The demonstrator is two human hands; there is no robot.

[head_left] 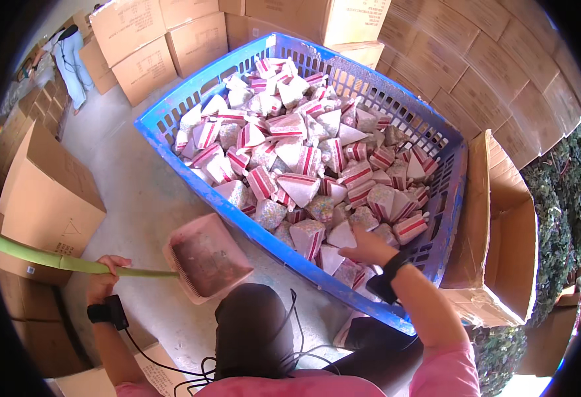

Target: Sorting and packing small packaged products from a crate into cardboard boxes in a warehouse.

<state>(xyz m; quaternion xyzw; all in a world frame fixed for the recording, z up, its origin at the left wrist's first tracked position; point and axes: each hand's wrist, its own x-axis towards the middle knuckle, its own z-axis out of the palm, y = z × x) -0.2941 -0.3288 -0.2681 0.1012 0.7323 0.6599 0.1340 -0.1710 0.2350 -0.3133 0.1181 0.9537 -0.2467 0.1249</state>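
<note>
My left hand (105,272) is closed around the long green handle of a dustpan (210,257). Its pinkish, dirt-stained pan is near the floor, just in front of my knee. My right hand (371,247) reaches over the near side of a big blue plastic crate (231,231), with thumb and fingers apart. Beneath it lie fake cake slices (299,188), wedge-shaped, with white, red-striped and speckled faces. Several fill the crate in a loose heap. My right fingertips are close to the slices, and I see nothing gripped. Each wrist wears a dark strapped device.
An open cardboard box (495,231) stands against the crate's right side. Stacked cartons (476,66) line the back and right, with green artificial foliage (558,205) beyond. More cartons (52,192) stand left. Black cables (204,374) cross my lap. A person (72,63) stands far left.
</note>
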